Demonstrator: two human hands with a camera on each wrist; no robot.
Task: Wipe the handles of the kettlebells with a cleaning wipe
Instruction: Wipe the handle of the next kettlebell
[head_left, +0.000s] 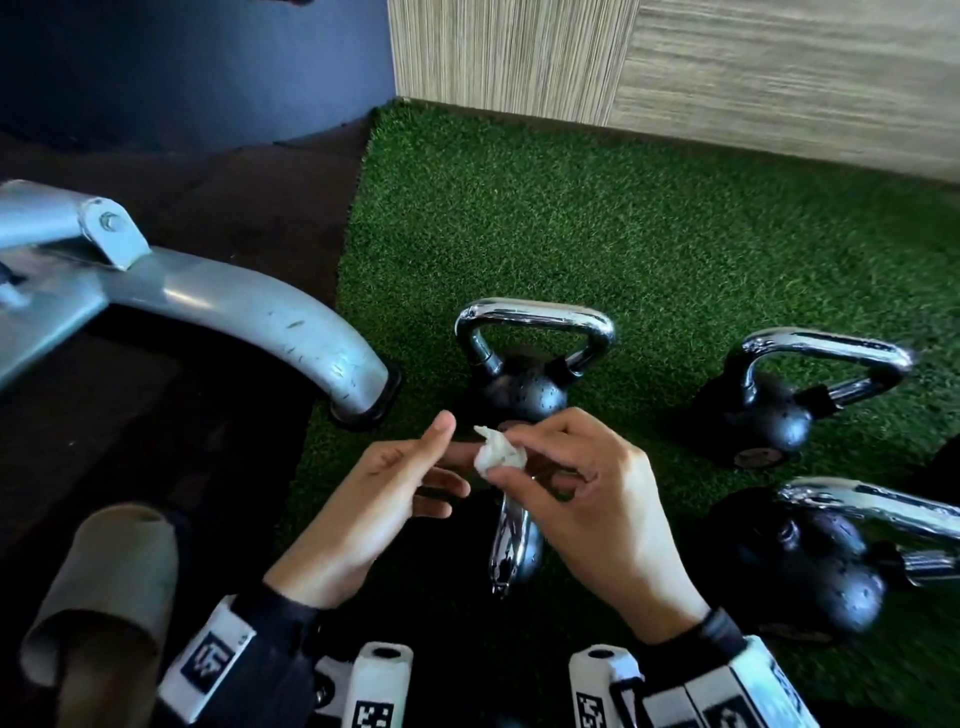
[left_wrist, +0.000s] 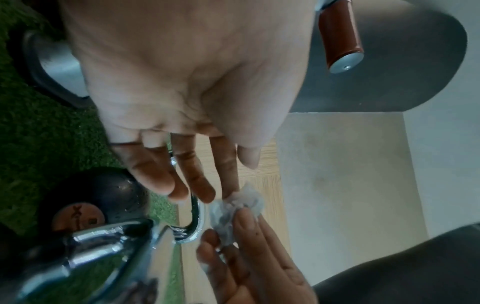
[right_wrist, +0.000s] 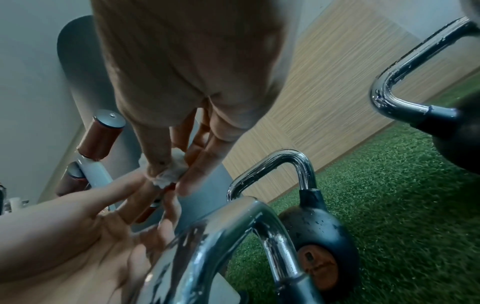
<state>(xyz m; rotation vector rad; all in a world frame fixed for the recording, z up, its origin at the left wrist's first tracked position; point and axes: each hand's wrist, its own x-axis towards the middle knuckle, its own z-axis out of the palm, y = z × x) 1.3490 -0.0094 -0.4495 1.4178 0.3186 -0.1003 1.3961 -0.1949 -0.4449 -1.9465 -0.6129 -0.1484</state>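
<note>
At nine o'clock in the head view a grey metal machine leg (head_left: 249, 312) curves down to a black foot at the edge of the green turf (head_left: 623, 228), with a dark floor mat (head_left: 156, 415) under it. Low at seven o'clock lies a cardboard tube (head_left: 104, 587). Just left of centre the left hand (head_left: 363, 499) hovers palm inward, its fingers (left_wrist: 155, 176) straight and spread wide, gripping nothing; the forefinger tip touches the crumpled white wipe (head_left: 500, 451). The right hand (head_left: 592, 499) pinches that wipe between thumb and fingers (right_wrist: 197, 164), which are narrow and curled round it. The wipe is in the air at centre, above a chrome handle (head_left: 511, 540) of a kettlebell mostly hidden under the hands, not touching it. Just beyond, toward twelve o'clock, stands an upright black kettlebell (head_left: 524, 384) with its chrome loop dotted with droplets. At three o'clock a second kettlebell (head_left: 779, 410) leans on the turf, and at four o'clock a third (head_left: 826, 566) lies tilted, handle pointing right. A wood-grain wall panel (head_left: 675, 67) backs the turf.
</note>
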